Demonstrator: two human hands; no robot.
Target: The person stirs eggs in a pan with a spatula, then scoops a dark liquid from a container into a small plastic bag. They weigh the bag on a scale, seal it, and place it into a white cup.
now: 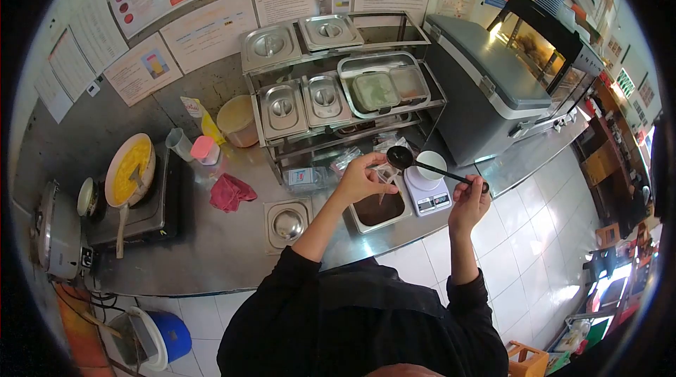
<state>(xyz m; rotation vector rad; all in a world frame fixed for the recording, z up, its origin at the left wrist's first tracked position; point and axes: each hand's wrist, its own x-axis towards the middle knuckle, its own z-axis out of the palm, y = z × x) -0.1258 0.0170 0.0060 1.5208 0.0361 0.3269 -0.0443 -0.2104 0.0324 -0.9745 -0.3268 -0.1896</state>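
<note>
My right hand [470,202] is closed around the handle of a black ladle [401,158]. The ladle's bowl hangs above a metal pan with dark brown contents [377,213]. Close to that bowl, my left hand [361,180] has its fingers bent around a clear plastic piece [386,174] that looks like a small bag. Beneath the ladle's handle, a white cup [432,165] stands on a white kitchen scale [428,197], apart from my hands. Left of the pan is a square metal container [288,224] with a round bowl in it.
A metal rack [345,53] with lidded pans stands behind my hands. To its right is a grey cool box [486,74]. On the left, a pan of yellow food [129,172] sits on a stove [158,204]. A red cloth [231,192] lies on the steel counter [204,257].
</note>
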